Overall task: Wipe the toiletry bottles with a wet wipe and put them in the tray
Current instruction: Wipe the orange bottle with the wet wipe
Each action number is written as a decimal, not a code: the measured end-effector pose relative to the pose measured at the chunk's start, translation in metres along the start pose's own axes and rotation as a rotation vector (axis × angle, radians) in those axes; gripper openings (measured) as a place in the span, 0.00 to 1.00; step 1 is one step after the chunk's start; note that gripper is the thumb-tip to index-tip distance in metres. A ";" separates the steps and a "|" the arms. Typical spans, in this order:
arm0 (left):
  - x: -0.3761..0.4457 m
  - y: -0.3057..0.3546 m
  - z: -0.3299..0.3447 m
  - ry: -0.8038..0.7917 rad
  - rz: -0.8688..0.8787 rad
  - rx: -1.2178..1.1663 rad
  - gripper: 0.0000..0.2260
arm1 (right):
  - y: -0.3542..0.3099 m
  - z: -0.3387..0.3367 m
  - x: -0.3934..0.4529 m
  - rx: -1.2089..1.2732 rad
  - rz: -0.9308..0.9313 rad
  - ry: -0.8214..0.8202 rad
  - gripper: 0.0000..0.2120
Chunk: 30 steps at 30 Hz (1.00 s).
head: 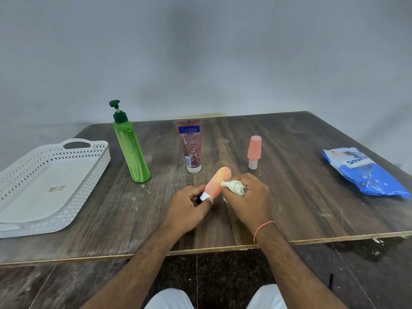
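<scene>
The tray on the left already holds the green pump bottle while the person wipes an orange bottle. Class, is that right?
Not quite. The head view shows the tray holding no bottle; the green pump bottle stands on the table beside it. The orange bottle is indeed being wiped.
</scene>
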<state>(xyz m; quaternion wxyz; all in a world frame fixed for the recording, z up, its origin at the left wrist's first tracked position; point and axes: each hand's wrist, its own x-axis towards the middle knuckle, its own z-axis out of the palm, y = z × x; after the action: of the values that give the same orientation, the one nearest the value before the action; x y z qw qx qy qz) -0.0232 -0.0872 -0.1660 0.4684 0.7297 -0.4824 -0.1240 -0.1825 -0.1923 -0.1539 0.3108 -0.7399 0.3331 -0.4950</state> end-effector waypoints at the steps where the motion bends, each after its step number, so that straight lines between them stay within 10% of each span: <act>1: 0.000 0.000 0.000 0.000 0.000 -0.002 0.20 | 0.000 0.000 0.001 -0.009 0.005 0.017 0.15; 30: -0.006 0.006 0.000 0.008 0.005 -0.032 0.23 | 0.001 0.002 -0.001 -0.049 -0.112 0.004 0.05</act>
<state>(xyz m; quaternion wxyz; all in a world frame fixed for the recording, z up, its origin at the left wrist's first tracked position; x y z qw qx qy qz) -0.0300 -0.0826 -0.1623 0.4823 0.7214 -0.4802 -0.1278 -0.1812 -0.1920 -0.1563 0.2637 -0.7638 0.3036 -0.5048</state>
